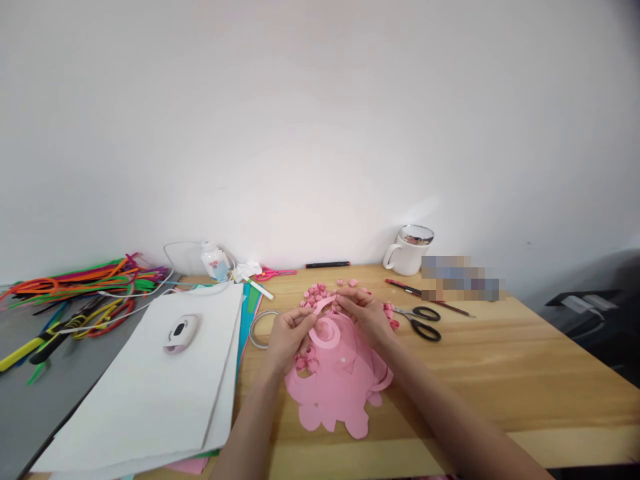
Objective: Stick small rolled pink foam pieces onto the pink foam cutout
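A pink paper strip (pixel 326 304) is stretched between my two hands, its lower part curling into a spiral. My left hand (pixel 294 333) pinches it at the left, and my right hand (pixel 365 312) pinches its upper right end. Below them lies a pile of cut pink paper (pixel 340 387) with rounded edges. Small rolled pink paper pieces (pixel 316 293) sit behind and beside the hands. Just right of my right hand are black-handled scissors (pixel 425 323).
White paper sheets (pixel 150 387) with a small white device (pixel 182 333) lie left. A tape roll (pixel 260 330), pink scissors (pixel 275 273), a black marker (pixel 327 265) and a white mug (pixel 407 253) stand around. Colourful pipe cleaners (pixel 90 277) and pliers (pixel 65 330) are far left.
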`<action>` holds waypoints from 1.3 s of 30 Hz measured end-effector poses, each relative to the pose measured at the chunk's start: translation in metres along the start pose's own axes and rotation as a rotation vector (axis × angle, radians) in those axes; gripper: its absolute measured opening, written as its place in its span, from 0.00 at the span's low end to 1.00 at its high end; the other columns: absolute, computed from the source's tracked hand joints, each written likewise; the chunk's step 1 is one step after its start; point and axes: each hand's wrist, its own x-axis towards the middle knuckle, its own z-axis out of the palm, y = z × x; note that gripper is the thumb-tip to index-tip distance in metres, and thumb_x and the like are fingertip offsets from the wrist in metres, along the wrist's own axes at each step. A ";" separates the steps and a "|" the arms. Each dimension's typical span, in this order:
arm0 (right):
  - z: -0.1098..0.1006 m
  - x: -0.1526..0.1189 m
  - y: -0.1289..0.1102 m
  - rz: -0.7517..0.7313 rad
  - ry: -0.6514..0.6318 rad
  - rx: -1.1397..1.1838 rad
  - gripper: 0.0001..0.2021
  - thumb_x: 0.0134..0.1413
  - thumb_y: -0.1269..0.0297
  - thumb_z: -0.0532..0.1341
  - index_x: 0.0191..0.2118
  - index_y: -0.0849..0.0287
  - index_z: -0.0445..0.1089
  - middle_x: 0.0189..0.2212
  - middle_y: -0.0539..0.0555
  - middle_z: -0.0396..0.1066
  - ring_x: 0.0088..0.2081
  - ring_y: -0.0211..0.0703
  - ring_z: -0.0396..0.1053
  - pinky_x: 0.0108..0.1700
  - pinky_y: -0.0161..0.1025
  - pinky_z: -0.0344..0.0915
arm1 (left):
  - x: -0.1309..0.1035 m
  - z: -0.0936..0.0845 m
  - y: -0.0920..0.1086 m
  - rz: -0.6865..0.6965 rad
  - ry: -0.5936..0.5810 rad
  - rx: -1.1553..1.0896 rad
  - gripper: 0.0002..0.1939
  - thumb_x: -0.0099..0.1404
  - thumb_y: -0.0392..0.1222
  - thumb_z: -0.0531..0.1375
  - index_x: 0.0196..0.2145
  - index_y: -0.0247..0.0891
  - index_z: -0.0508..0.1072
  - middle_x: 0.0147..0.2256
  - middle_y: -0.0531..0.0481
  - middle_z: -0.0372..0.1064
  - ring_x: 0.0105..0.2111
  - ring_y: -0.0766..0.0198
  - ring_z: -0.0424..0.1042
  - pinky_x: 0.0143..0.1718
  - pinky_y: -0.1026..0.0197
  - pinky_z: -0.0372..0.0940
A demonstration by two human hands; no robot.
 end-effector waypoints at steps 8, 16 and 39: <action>-0.002 0.001 0.002 0.005 -0.001 -0.020 0.11 0.34 0.61 0.71 0.29 0.57 0.75 0.23 0.49 0.73 0.25 0.36 0.67 0.32 0.37 0.65 | 0.000 0.000 -0.001 -0.010 0.000 -0.003 0.15 0.51 0.49 0.63 0.25 0.32 0.71 0.23 0.52 0.70 0.09 0.80 0.51 0.09 0.71 0.39; 0.000 0.000 0.001 -0.019 0.030 -0.055 0.10 0.33 0.62 0.72 0.26 0.58 0.75 0.22 0.49 0.72 0.25 0.36 0.66 0.31 0.36 0.65 | -0.001 0.001 0.001 -0.017 0.013 0.008 0.16 0.50 0.50 0.64 0.23 0.32 0.71 0.22 0.52 0.69 0.08 0.80 0.51 0.10 0.70 0.38; 0.000 0.000 0.001 0.031 0.003 -0.002 0.12 0.33 0.62 0.72 0.30 0.56 0.76 0.23 0.49 0.74 0.26 0.36 0.68 0.33 0.36 0.66 | 0.001 0.001 0.000 -0.001 0.047 -0.018 0.16 0.49 0.50 0.64 0.22 0.32 0.72 0.22 0.51 0.68 0.08 0.81 0.50 0.09 0.70 0.37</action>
